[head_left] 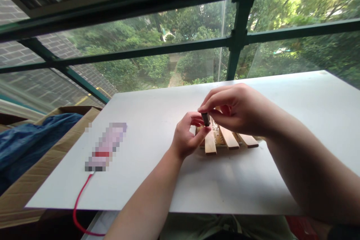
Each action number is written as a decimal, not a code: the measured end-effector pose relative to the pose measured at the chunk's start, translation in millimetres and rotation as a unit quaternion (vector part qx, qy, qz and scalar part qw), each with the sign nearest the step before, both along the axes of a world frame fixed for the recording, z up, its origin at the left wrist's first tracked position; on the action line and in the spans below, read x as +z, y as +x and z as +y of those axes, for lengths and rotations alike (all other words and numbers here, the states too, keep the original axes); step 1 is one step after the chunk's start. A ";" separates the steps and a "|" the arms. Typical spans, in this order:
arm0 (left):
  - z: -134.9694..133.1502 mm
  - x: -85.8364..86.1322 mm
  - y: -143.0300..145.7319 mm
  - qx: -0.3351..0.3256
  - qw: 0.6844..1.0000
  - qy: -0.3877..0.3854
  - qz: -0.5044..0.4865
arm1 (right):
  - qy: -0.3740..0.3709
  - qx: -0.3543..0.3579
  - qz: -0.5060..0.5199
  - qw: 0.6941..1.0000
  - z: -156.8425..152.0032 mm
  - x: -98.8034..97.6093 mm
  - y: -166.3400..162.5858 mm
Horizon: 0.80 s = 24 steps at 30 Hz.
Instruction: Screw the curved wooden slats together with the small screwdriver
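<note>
A small dark cylinder [206, 119] stands nearly upright above the near part of a wooden slat [210, 144]. My right hand [234, 107] comes in from above and pinches its top end between thumb and fingers. Around its lower end curves my left hand [189, 135], with thumb and fingertips at the cylinder. Two more pale wooden slats, a middle slat [229, 137] and a right slat [249, 141], lie alongside. Under the slats is a shiny brownish piece [218, 135], largely covered by my hands, so its kind is unclear.
The slats rest on a white tabletop [149, 127]. At left lies a blurred-out pinkish flat object [108, 144] with a red cable [77, 202] running over the front edge. A cardboard box [64, 146] holding blue material [30, 138] stands left. Green-framed windows [237, 37] rise behind.
</note>
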<state>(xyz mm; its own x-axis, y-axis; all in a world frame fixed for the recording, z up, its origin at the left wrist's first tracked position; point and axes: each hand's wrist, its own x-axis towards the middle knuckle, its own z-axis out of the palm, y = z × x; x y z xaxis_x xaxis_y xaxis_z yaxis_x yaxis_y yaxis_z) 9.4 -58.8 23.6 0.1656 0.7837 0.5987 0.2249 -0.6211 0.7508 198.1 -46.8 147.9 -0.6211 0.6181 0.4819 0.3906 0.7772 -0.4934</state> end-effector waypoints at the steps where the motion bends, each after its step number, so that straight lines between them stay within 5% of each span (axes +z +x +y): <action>1: 0.4 -0.7 0.0 0.002 1.000 0.000 -0.012 | 0.002 -0.004 0.002 1.000 0.2 -0.1 -0.3; 24: 1.0 -1.0 -0.5 -0.036 0.999 -0.007 -0.028 | 0.010 -0.015 0.013 1.000 0.3 -1.4 -1.4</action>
<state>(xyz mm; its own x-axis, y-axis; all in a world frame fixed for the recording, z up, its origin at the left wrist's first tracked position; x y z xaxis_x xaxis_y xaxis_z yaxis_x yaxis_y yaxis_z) 9.0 -57.8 22.6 0.1878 0.7798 0.5971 0.1377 -0.6229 0.7701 196.7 -46.5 146.6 -0.5900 0.6263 0.5095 0.4017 0.7751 -0.4877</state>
